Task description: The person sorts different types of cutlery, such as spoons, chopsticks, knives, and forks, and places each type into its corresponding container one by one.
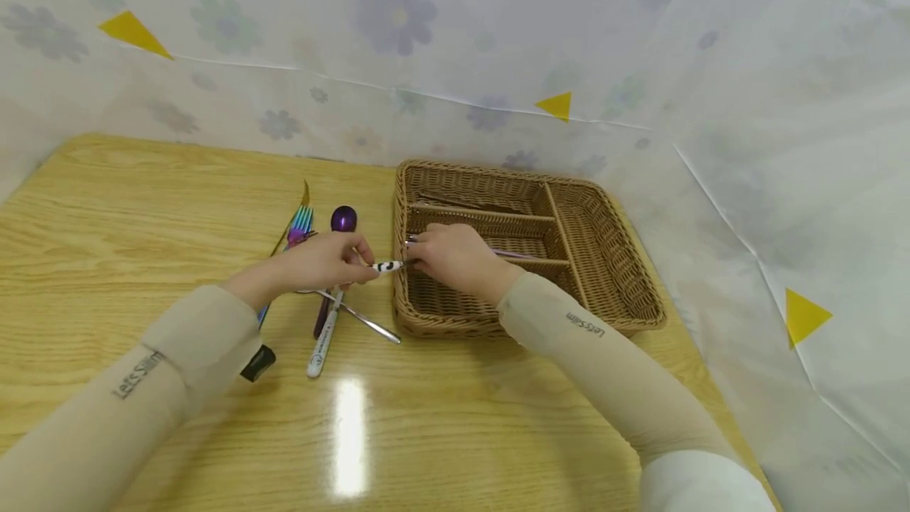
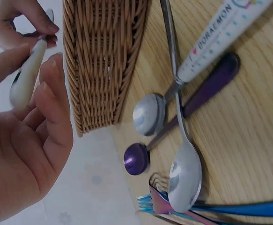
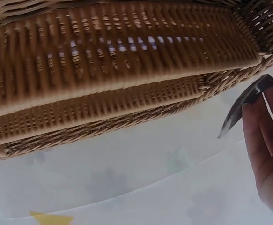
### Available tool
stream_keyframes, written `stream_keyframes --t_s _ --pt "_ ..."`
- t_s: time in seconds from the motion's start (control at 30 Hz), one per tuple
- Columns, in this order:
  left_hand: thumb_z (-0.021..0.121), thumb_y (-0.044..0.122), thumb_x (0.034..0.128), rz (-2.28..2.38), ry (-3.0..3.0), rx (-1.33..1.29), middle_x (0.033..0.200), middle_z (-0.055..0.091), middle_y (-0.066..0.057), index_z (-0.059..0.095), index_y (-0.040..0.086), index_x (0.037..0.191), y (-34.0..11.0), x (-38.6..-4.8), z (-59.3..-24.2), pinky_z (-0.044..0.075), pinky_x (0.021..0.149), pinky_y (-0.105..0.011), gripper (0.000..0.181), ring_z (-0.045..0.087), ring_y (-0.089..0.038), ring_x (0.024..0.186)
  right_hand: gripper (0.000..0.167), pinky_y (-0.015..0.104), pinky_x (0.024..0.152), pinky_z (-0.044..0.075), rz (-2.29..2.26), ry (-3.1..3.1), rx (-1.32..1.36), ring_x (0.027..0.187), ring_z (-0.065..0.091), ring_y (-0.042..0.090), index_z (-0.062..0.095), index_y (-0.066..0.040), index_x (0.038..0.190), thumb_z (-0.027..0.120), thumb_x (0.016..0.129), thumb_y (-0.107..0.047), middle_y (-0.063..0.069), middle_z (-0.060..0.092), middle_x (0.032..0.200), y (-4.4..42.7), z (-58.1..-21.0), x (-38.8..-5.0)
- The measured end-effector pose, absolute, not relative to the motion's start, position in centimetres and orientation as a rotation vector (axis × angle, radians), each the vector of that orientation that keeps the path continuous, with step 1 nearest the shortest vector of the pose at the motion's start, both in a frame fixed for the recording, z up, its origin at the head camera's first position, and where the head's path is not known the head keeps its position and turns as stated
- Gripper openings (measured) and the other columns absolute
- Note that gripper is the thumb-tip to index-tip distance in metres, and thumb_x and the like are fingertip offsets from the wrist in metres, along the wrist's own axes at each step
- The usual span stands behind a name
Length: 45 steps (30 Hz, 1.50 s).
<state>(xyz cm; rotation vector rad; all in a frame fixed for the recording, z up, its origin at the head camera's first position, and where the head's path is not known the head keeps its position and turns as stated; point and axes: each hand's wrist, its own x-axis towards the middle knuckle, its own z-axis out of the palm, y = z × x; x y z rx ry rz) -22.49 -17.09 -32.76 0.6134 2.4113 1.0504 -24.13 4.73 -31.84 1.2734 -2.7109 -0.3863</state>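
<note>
My left hand (image 1: pixel 323 261) pinches the white, black-marked handle of a utensil (image 1: pixel 387 265) at the basket's left rim. My right hand (image 1: pixel 458 257) grips its metal end above the wicker basket (image 1: pixel 618 322). In the right wrist view the utensil's metal head (image 3: pixel 248 101) is curved and dark between the fingers; whether it is a spoon cannot be told. Left of the basket, a white-handled spoon (image 2: pixel 148 115), a purple spoon (image 1: pixel 344 219) and a silver spoon (image 2: pixel 185 176) lie crossed. Forks (image 1: pixel 302 220) lie beside them, partly hidden by my left hand.
Dividers split the basket into several compartments. A slim purple handle (image 1: pixel 513 254) shows in the middle one, and dark slender items (image 1: pixel 462 202) lie in the back one. A black handle end (image 1: pixel 257 363) shows below my left sleeve. A flowered curtain (image 1: pixel 398 14) hangs behind the wooden table (image 1: pixel 426 433).
</note>
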Motion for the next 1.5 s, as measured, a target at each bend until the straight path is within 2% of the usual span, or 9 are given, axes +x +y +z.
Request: stream_keyframes --t_s 0.1,0.2,0.3,0.43,0.73,0.9,1.13,1.23,1.5 --pt "0.059 0.027 0.091 0.974 2.399 0.664 0.07 0.057 -0.005 0.053 0.001 0.107 -17.4 -22.5 -33.2 0.039 0.056 -0.027 0.031 0.049 -0.015 0.06 0.015 0.026 0.068 0.053 -0.37 -2.747 1.24 0.081 0.062 0.011 0.071 -0.022 0.101 0.064 0.088 -0.026 -0.005 0.07 0.091 6.0 -32.1 -24.1" --pt "0.061 0.027 0.0892 0.856 2.404 0.689 0.072 0.057 -0.003 0.054 0.001 0.103 -17.7 -22.3 -33.6 0.04 0.056 -0.024 0.03 0.048 -0.011 0.059 0.012 0.027 0.065 0.052 -0.327 -2.79 1.228 0.078 0.062 0.011 0.072 -0.021 0.097 0.064 0.089 -0.023 -0.004 0.069 0.088 7.3 -32.5 -23.9" --pt "0.062 0.026 0.0875 0.695 2.443 0.67 0.074 0.06 -0.004 0.058 0.002 0.09 -17.9 -22.0 -33.9 0.041 0.056 -0.023 0.024 0.051 -0.011 0.06 0.01 0.029 0.065 0.053 -0.269 -2.829 1.224 0.078 0.064 0.012 0.071 -0.018 0.094 0.063 0.089 -0.019 -0.003 0.07 0.088 8.4 -32.8 -23.8" --pt "0.063 0.029 0.0859 0.459 2.518 0.605 0.068 0.061 -0.002 0.061 0.006 0.077 -17.9 -21.5 -34.2 0.039 0.053 -0.022 0.025 0.05 -0.01 0.057 0.01 0.03 0.068 0.054 -0.225 -2.878 1.23 0.078 0.067 0.014 0.071 -0.014 0.094 0.063 0.089 -0.015 -0.001 0.072 0.089 9.6 -33.0 -23.6" --pt "0.067 0.036 0.0807 0.268 2.623 0.487 0.052 0.056 0.002 0.055 0.012 0.062 -17.4 -20.7 -35.1 0.033 0.049 -0.023 0.033 0.044 -0.009 0.048 0.012 0.03 0.067 0.053 -0.294 -3.017 1.219 0.076 0.066 0.015 0.071 -0.012 0.096 0.061 0.089 -0.012 0.002 0.072 0.09 11.3 -33.3 -24.1" --pt "0.069 0.036 0.0782 0.243 2.65 0.432 0.053 0.054 0.003 0.053 0.013 0.062 -17.3 -20.6 -35.7 0.037 0.051 -0.027 0.033 0.049 -0.01 0.049 0.011 0.028 0.062 0.049 -0.319 -3.063 1.197 0.065 0.061 0.012 0.07 -0.011 0.089 0.06 0.09 -0.013 0.001 0.069 0.079 11.7 -33.5 -24.4" --pt "0.068 0.033 0.0769 0.248 2.657 0.425 0.052 0.056 0.003 0.054 0.012 0.061 -17.2 -20.6 -35.7 0.039 0.052 -0.029 0.03 0.049 -0.01 0.05 0.014 0.029 0.07 0.054 -0.468 -3.139 1.155 0.078 0.066 0.015 0.071 -0.011 0.096 0.059 0.09 -0.009 0.002 0.071 0.088 11.6 -34.0 -24.1" --pt "0.068 0.03 0.0769 0.271 2.647 0.423 0.049 0.056 0.003 0.055 0.012 0.063 -17.3 -20.5 -35.6 0.038 0.052 -0.028 0.026 0.048 -0.009 0.048 0.016 0.03 0.07 0.054 -0.509 -3.128 1.16 0.076 0.066 0.015 0.071 -0.01 0.093 0.057 0.09 -0.005 0.003 0.071 0.087 11.4 -34.2 -24.0" --pt "0.066 0.025 0.0764 0.288 2.64 0.42 0.052 0.056 0.002 0.054 0.012 0.061 -17.3 -20.7 -35.8 0.036 0.05 -0.026 0.023 0.047 -0.009 0.046 0.016 0.032 0.078 0.054 -0.443 -3.176 1.134 0.085 0.067 0.016 0.071 -0.01 0.1 0.059 0.09 -0.008 0.003 0.072 0.094 11.5 -34.3 -24.1"
